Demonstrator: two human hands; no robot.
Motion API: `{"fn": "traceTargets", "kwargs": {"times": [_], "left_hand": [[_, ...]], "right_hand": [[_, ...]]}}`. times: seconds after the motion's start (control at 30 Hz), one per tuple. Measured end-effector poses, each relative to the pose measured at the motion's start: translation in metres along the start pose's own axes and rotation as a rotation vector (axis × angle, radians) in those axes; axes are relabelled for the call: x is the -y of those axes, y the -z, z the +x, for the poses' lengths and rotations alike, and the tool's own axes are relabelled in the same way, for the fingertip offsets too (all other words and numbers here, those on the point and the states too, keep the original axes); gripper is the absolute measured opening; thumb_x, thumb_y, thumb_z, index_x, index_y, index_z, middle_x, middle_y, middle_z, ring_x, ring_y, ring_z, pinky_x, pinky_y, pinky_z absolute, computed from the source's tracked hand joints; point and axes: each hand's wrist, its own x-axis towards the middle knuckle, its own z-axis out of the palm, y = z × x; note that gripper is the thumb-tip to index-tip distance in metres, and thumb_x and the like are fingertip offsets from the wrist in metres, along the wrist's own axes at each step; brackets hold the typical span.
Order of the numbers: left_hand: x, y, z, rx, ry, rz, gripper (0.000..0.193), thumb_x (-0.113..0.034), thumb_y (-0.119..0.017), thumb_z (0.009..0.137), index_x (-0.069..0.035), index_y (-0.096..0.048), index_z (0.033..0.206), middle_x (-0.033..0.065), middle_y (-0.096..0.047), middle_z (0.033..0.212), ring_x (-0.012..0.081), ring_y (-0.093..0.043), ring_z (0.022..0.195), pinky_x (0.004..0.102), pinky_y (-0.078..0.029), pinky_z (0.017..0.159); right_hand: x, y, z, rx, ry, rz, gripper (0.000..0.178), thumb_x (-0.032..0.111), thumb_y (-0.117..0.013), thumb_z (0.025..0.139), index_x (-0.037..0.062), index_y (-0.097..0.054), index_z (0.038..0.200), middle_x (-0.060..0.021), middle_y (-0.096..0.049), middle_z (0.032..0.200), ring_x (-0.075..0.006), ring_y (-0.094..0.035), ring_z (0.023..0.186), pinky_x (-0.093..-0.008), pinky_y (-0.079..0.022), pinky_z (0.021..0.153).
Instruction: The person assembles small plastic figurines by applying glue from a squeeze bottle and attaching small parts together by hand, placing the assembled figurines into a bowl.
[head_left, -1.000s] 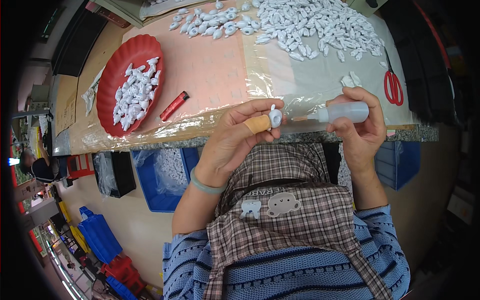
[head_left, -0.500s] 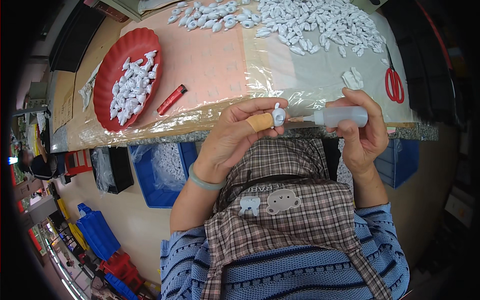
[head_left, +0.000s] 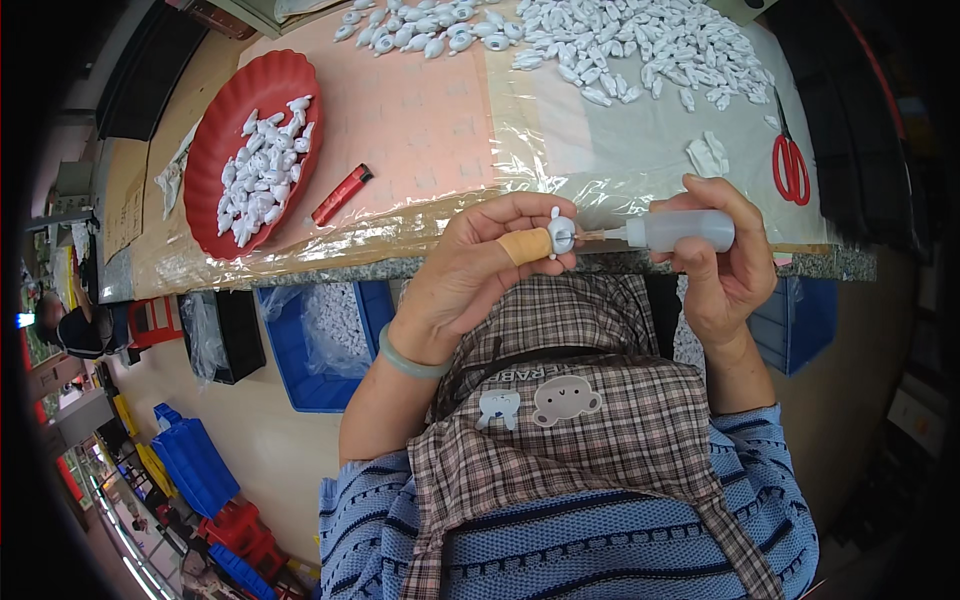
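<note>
Between the thumb and fingers of my left hand (head_left: 478, 245) is a small white plastic figure piece (head_left: 562, 232) with a knob on top and a dark opening on its face. A tan wrap covers that thumb, and a pale green bangle rings the wrist. My right hand (head_left: 732, 262) is closed round a translucent squeeze bottle (head_left: 690, 231), held on its side. Its thin nozzle points left, the tip at the opening of the white piece; whether they touch I cannot tell. Both hands are above the table's near edge.
Left on the table stands a red scalloped bowl (head_left: 206, 150) of white pieces, beside a red lighter-like stick (head_left: 342, 195). Many white pieces (head_left: 640, 45) lie heaped at the back. Red-handled scissors (head_left: 790, 172) and a crumpled white scrap (head_left: 708, 155) lie right. Blue crates (head_left: 292, 365) sit below.
My left hand has turned the white piece slightly, so its dark opening faces the nozzle more. The bottle and my right hand have hardly moved.
</note>
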Motion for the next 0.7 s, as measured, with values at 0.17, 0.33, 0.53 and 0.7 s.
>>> {"fn": "traceTargets", "kwargs": {"times": [0.17,0.33,0.53,0.7], "left_hand": [[0.0002,-0.0003,-0.0014,0.025,0.016,0.008,0.027,-0.006,-0.062,0.085,0.003,-0.058,0.11,0.017,-0.063,0.097,0.0186,-0.065,0.08,0.0244,-0.056,0.071],[0.0023,0.0016,-0.001,0.041,0.004,-0.003,0.025,-0.007,-0.062,0.085,0.002,-0.057,0.107,0.0162,-0.063,0.097,0.0184,-0.064,0.079,0.0242,-0.055,0.069],[0.0028,0.0012,-0.0014,0.02,-0.026,-0.009,0.023,-0.007,-0.063,0.084,0.002,-0.056,0.105,0.0152,-0.062,0.096,0.0182,-0.063,0.079,0.0243,-0.055,0.068],[0.0022,0.0006,-0.0008,-0.002,-0.047,-0.025,0.023,-0.006,-0.063,0.083,0.001,-0.056,0.104,0.0148,-0.061,0.097,0.0183,-0.063,0.08,0.0243,-0.055,0.068]], "right_hand": [[-0.0007,0.0004,-0.0024,-0.023,0.034,-0.042,0.042,0.021,-0.065,0.087,-0.0063,-0.052,0.117,-0.0153,-0.065,0.088,-0.016,-0.065,0.076,-0.0236,-0.051,0.063],[0.0001,0.002,-0.0051,-0.016,0.073,-0.095,0.043,0.02,-0.067,0.086,-0.0066,-0.052,0.115,-0.0174,-0.064,0.092,-0.0195,-0.066,0.077,-0.0256,-0.052,0.063],[-0.0017,0.0036,-0.0042,0.018,0.191,-0.186,0.041,0.018,-0.068,0.084,-0.006,-0.052,0.113,-0.0187,-0.064,0.095,-0.0227,-0.067,0.076,-0.0272,-0.052,0.063],[0.0004,0.0041,-0.0033,0.04,0.245,-0.247,0.041,0.015,-0.07,0.082,-0.0059,-0.052,0.113,-0.0184,-0.064,0.096,-0.0239,-0.067,0.077,-0.0283,-0.053,0.063]]}}
